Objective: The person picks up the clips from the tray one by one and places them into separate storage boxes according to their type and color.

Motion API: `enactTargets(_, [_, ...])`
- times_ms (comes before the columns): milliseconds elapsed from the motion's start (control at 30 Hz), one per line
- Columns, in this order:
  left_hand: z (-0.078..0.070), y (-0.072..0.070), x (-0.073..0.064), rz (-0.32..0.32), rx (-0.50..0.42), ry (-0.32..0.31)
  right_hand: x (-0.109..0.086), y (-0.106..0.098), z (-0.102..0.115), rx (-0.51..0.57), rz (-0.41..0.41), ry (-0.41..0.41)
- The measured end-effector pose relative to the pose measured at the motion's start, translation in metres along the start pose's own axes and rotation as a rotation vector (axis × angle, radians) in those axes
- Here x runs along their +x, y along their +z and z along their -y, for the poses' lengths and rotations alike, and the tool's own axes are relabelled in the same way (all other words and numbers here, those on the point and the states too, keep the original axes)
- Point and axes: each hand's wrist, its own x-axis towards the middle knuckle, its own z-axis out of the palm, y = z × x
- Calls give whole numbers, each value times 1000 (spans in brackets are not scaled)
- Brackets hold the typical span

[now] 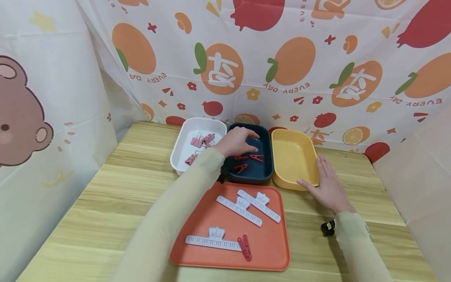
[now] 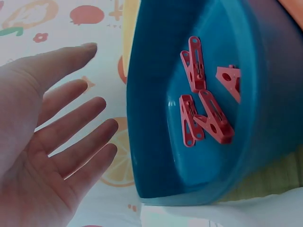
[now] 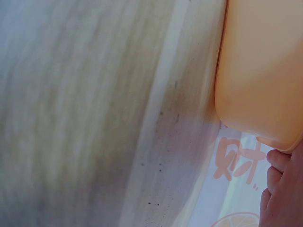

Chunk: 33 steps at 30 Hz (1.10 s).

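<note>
My left hand [image 1: 239,141] hovers above the dark blue bin [image 1: 268,156], fingers spread and nothing in them. Inside that bin lie several red clothespins [image 2: 215,116]. My right hand [image 1: 330,184] rests against the right side of the yellow bin [image 1: 294,156], its thumb at the near corner and its fingers along the wall. An orange tray [image 1: 208,211] in front of the bins carries white clips with a piano-key pattern, one of them a clip [image 1: 213,241] near the front. Touching that clip's right end is a red clothespin [image 1: 244,248].
A white bin [image 1: 177,150] with several pink binder clips [image 1: 196,141] stands left of the blue one. The three bins sit side by side on the wooden table [image 1: 116,196], near a fruit-print cloth [image 1: 257,51] hanging behind them.
</note>
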Motion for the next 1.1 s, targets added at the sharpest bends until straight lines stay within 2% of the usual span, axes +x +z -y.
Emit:
enactTargets(367, [-5,-1,-15,1,-22,55,1,1,-2,5,-4,-1])
enactTargets(900, [-26,-3,-35,4,31,143,0,1,-1,11,-11,-5])
enactTargets(1100, [-30,-4,-44,16,11,166,0,2,-1,10,-11,-5])
